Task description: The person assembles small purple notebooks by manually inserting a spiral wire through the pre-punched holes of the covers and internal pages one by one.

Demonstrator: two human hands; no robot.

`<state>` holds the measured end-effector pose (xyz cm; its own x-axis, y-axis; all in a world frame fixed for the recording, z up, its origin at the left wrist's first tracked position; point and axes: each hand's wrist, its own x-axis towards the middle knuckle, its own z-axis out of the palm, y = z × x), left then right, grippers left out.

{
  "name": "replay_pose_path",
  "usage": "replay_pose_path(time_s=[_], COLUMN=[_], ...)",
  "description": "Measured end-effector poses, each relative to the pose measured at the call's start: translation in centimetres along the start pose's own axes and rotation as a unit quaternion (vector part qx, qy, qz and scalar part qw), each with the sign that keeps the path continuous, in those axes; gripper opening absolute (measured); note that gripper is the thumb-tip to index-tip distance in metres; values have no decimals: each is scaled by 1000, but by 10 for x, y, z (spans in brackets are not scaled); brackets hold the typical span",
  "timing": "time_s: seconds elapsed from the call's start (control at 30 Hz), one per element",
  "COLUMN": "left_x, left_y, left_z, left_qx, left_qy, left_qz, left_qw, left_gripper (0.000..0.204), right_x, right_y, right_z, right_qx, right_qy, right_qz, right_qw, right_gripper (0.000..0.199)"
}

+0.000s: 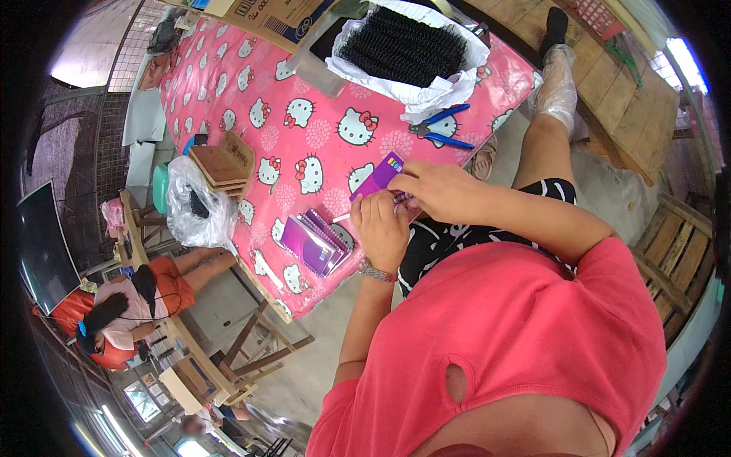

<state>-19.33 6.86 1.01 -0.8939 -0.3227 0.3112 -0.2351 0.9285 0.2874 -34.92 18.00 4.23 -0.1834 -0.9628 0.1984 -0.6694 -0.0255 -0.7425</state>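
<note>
Over the near edge of the pink table (335,110), both of my hands meet at a small purple packet (375,179) with a colourful patch at its top. My left hand (378,228), with a watch on the wrist, is closed at its lower end. My right hand (440,190) pinches it from the right, fingers bent inward. What lies between the fingertips is partly hidden. To the left of my left hand, a stack of similar purple packets (308,245) with ridged edges rests on the table. Blue-handled pliers (445,128) lie beyond my right hand.
Black curly hair bundles (400,46) lie in white paper at the far side, beside a cardboard box (263,17). Brown boards (221,166) and a clear plastic bag (199,206) sit at the left edge. Another person (126,312) sits further left. A wooden bench (624,99) stands right.
</note>
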Motion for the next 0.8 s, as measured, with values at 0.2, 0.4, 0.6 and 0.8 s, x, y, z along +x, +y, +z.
replay_pose_path(time_s=[0.2,0.4,0.6,0.8], left_x=[-4,-4,-13,-15], left_y=[-3,3,-7,-12], left_z=[3,-6,-1,0], left_qx=[5,113,68,67], left_qy=[11,35,-26,-4], left_qz=[-11,-79,-128,-126], left_qw=[1000,990,989,990], left_gripper=[28,31,29,23], right_x=[2,8,15,12], right_y=[-5,-5,-9,-23], right_z=[4,2,13,-1], right_qx=[-49,-75,-153,-142], right_qy=[-32,-62,-94,-16], right_qz=[59,82,12,-35], right_qw=[996,992,984,989], right_gripper=[30,27,24,22])
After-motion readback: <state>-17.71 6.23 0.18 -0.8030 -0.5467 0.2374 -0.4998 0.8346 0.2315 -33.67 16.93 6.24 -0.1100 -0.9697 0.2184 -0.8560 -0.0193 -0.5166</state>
